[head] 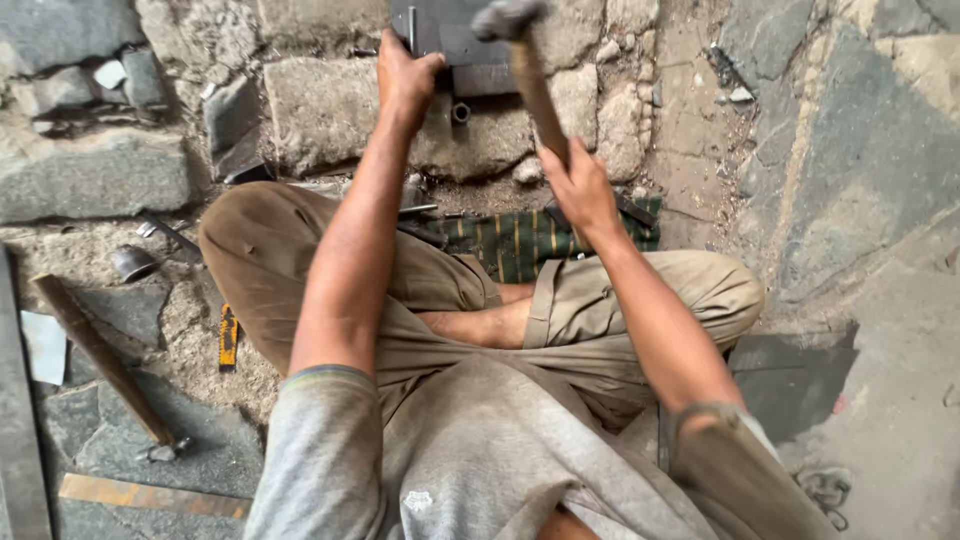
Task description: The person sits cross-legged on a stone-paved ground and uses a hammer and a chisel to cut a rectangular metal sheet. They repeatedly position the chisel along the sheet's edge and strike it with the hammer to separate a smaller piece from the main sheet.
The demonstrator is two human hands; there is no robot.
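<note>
Top centre of the frame, left hand (405, 72) pins a dark metal plate (470, 55) against stone, fingers gripping it steady; right hand (580, 190) clasps the raised hammer (530, 75) (head blurred) above it.

A single camera on the person's head looks steeply down and forward, close over the crossed legs (480, 300) and both arms, reaching out to the stone ground (330, 110) just ahead.
</note>
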